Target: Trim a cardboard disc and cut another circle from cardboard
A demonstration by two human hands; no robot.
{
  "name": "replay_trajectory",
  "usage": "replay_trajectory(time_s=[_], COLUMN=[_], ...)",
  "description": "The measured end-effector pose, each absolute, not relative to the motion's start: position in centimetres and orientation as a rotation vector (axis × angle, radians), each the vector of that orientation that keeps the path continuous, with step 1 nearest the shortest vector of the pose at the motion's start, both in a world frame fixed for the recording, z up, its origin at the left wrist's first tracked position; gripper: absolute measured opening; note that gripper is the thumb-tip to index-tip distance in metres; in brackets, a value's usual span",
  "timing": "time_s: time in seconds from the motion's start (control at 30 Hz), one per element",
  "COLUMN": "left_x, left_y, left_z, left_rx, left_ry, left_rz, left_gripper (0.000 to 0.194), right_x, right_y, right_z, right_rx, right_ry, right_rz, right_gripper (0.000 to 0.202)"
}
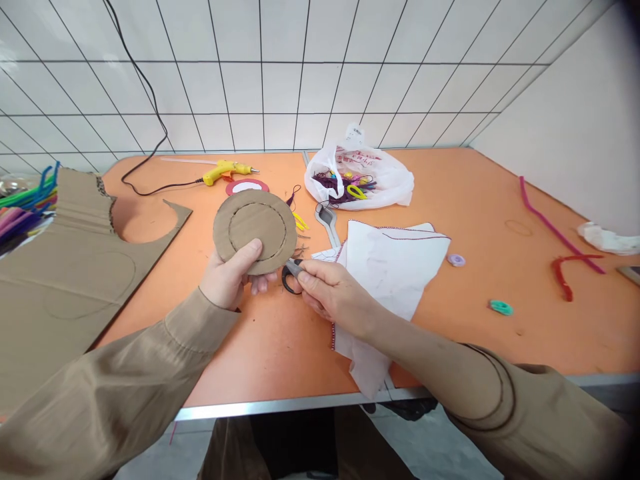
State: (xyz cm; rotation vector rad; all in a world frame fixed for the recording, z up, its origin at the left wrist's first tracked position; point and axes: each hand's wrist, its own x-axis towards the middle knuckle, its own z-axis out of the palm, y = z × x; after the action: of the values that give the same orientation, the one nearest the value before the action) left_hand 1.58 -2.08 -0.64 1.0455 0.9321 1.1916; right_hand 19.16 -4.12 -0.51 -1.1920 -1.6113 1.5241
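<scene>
A round cardboard disc is in my left hand, thumb on its face and fingers beneath. A smaller circle is scored or cut as a broken line inside its rim. My right hand pinches a slim grey tool, with its tip at the disc's lower right edge; most of it is hidden by my fingers, so its kind is unclear. Just behind that hand shows a black scissor-like handle loop. A white cloth with dark red stitched edging lies under and beyond my right forearm.
At left lies a large cardboard sheet with a round cutout. Behind are a yellow glue gun with its cord, a red-rimmed ring and a white plastic bag of craft bits. Pipe cleaners lie at right.
</scene>
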Motion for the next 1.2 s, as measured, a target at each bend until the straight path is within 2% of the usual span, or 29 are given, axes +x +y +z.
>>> replay_trajectory(time_s=[0.27,0.57,0.73,0.87,1.2], left_x=[1.53,1.71,1.74,1.81,1.97], left_y=[-2.19,-2.37,-2.39,-2.49,-1.95], left_z=[-0.57,-0.41,-0.56,-0.72,-0.94], left_rx=[1.007,1.036,1.074,1.088,0.816], left_ry=[0.937,0.925,0.928,0.922,0.873], left_rz=[1.141,1.108,1.117,1.111,1.026], left_gripper=[0.021,0.023,0.022,0.023,0.028], right_x=[19.13,19.13,19.13,19.15,19.37], right_y=[-4.18,-4.19,-4.27,-4.15,-3.74], right_z=[-0.75,-0.83,-0.68,-0.68,-1.04], right_rx=[-1.196,-1.178,-1.179,-1.175,-1.097], right_ry=[-1.627,-1.582,-1.435,-1.470,-1.494], right_rz=[1.464,1.521,1.736,1.663,1.680], right_gripper=[0.022,0.022,0.021,0.022,0.021])
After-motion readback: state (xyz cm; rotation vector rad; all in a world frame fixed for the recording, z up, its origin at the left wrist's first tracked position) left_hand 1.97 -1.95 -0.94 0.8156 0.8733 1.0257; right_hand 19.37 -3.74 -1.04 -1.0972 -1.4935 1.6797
